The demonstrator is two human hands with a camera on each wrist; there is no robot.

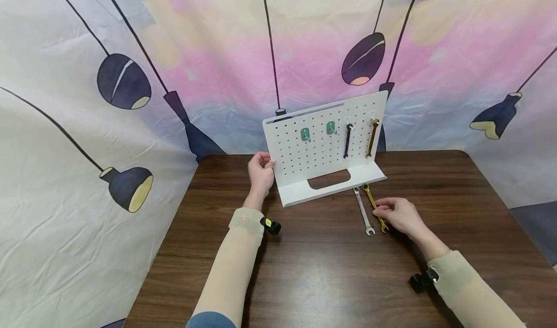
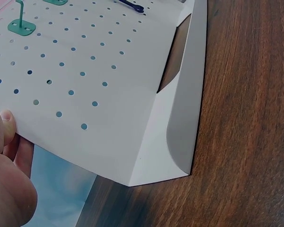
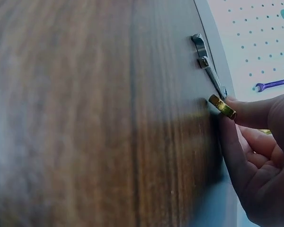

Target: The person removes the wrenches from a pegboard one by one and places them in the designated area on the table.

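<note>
My left hand [image 1: 261, 174] grips the left edge of a white pegboard stand [image 1: 292, 188], thumb on the front face and fingers behind in the left wrist view. Between thumb and fingers, my right hand [image 1: 401, 215] pinches a gold combination wrench [image 1: 371, 199] just in front of the stand's base. Its open-end head [image 3: 222, 107] sticks out past the fingertips in the right wrist view. Just left of it lies a silver combination wrench [image 1: 362, 211] on the table. On the board hang a dark purple wrench [image 1: 347, 144] and another gold wrench [image 1: 372, 139].
Two green hooks [image 1: 305, 134] without tools are fixed on the board, left of the hanging wrenches. The stand is on a dark wooden table [image 1: 317, 265] near its back edge. Behind it hangs a cloth backdrop [image 1: 226, 37] printed with lamps.
</note>
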